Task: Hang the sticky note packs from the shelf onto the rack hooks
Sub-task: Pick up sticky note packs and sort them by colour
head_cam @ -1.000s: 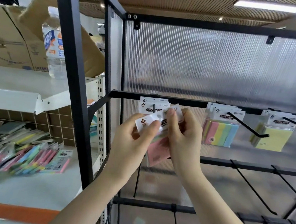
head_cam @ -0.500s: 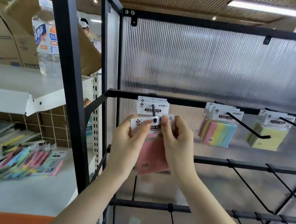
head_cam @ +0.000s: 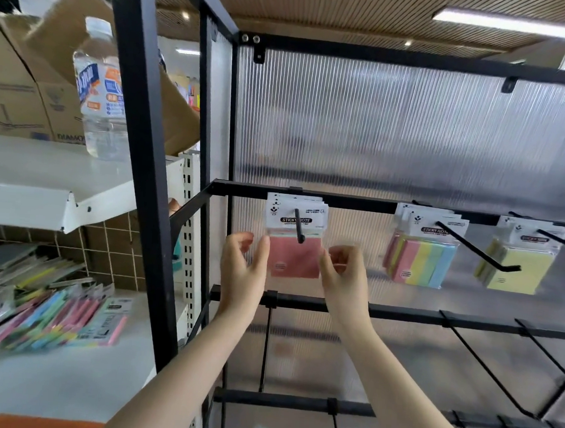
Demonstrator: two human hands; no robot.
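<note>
Pink sticky note pack (head_cam: 294, 258) hangs on hook (head_cam: 298, 226), left hand (head_cam: 242, 271) at 9 o'clock, right hand (head_cam: 345, 275) at 3 o'clock, both loosely curled, holding nothing.

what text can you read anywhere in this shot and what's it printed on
"STICKY NOTE": header card of the pink pack on the left hook.
"STICKY NOTE": header of the multicolour pack.
Yellow pack header: too blurred.
Water bottle label and cardboard box print: unreadable.

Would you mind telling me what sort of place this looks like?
Probably a stationery shop or its stockroom: sticky note packs hang on rack hooks, loose packs lie on a white shelf, beside cardboard boxes.
</note>
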